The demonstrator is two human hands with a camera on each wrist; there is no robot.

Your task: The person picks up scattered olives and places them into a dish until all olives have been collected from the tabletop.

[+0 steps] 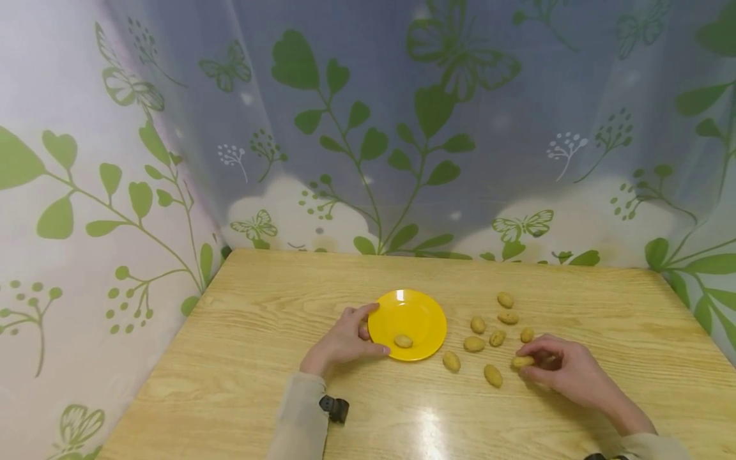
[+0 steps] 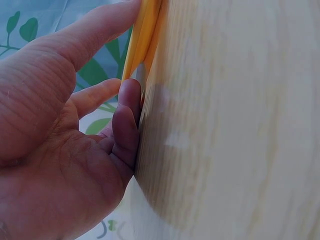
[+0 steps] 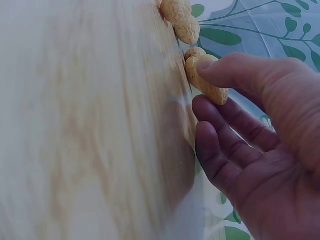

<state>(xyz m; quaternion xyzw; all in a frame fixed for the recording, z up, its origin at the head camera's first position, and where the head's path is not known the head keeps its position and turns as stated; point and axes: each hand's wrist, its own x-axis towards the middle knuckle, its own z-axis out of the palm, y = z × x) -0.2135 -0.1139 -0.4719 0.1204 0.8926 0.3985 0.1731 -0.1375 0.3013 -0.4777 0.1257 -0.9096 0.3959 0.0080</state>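
A yellow plate (image 1: 425, 319) lies on the table with one peanut (image 1: 404, 341) on it. My left hand (image 1: 345, 342) holds the plate's left rim between thumb and fingers; in the left wrist view the hand (image 2: 65, 135) is at the edge of the plate (image 2: 142, 35). My right hand (image 1: 572, 374) pinches a peanut (image 1: 522, 361) between thumb and fingers, right of the plate. The right wrist view shows the hand (image 3: 265, 135) with its thumb on that peanut (image 3: 215, 90). Several peanuts (image 1: 474, 344) lie between the plate and my right hand.
The wooden table (image 1: 230, 383) reaches back to a curtain (image 1: 356, 160) printed with green leaves and butterflies. Another peanut (image 1: 505, 299) lies farthest back in the scattered group, and one (image 1: 492, 375) lies nearest the front.
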